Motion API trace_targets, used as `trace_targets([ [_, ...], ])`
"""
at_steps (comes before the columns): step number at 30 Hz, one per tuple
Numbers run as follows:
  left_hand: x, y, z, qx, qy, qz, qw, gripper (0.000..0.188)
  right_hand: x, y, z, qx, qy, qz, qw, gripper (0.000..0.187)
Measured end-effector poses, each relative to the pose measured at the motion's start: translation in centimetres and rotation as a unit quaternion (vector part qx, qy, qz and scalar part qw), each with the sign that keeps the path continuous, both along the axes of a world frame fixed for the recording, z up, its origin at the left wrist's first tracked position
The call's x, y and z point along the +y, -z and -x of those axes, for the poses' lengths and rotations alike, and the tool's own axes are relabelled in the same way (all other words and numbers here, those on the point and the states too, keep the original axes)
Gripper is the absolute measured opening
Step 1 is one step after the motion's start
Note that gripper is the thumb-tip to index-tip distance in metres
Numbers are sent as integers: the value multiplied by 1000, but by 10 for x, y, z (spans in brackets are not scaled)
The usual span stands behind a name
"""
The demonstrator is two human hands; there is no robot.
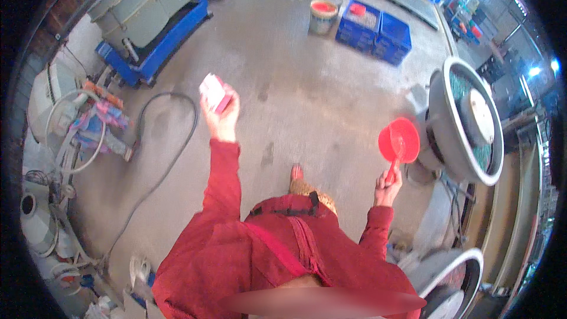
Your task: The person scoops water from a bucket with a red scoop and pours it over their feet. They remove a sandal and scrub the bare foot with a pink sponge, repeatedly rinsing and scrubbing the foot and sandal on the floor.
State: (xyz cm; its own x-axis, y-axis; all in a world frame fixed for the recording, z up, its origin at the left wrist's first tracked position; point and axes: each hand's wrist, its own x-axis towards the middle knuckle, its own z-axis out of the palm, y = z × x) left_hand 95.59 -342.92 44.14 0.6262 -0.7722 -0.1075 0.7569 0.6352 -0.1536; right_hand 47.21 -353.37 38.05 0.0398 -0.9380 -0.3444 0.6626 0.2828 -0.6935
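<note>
My left hand (222,119) is raised ahead on the left, its fingers closed round a small white and pink box-shaped packet (212,91). What the packet contains cannot be made out. On the right, my right hand (387,190) grips the handle of a red plastic dipper (399,137). The dipper's round bowl faces up, and its inside looks bare apart from a shine. Just beyond the dipper stands a grey round tub machine (437,136) with green granules (459,87) around its central hub.
Two blue crates (378,38) and a bucket (323,22) with something red on top stand ahead. A black cable (168,171) curves across the floor at left. Far left is a large bin in a blue frame (155,71). Another round tub (466,272) sits near right.
</note>
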Motion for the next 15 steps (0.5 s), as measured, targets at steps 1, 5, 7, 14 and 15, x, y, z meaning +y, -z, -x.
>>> trace_targets([
  [1,-17,-1,-15,-24,-57,-19,998,40,-36,1,-14,22,14,2,1000,17],
  [5,-43,34,-118,-47,-146,-51,987,32,-141,-9,-84,79,8,-7,997,16],
  [7,-30,36,-155,-52,-155,-61,985,32,-194,3,-110,78,-22,-26,996,17],
  [14,-68,90,-302,-41,-280,-163,945,30,-384,23,-283,47,-123,14,991,20],
  [15,-90,99,-318,-22,-260,-157,952,32,-403,21,-303,44,-134,18,990,20],
])
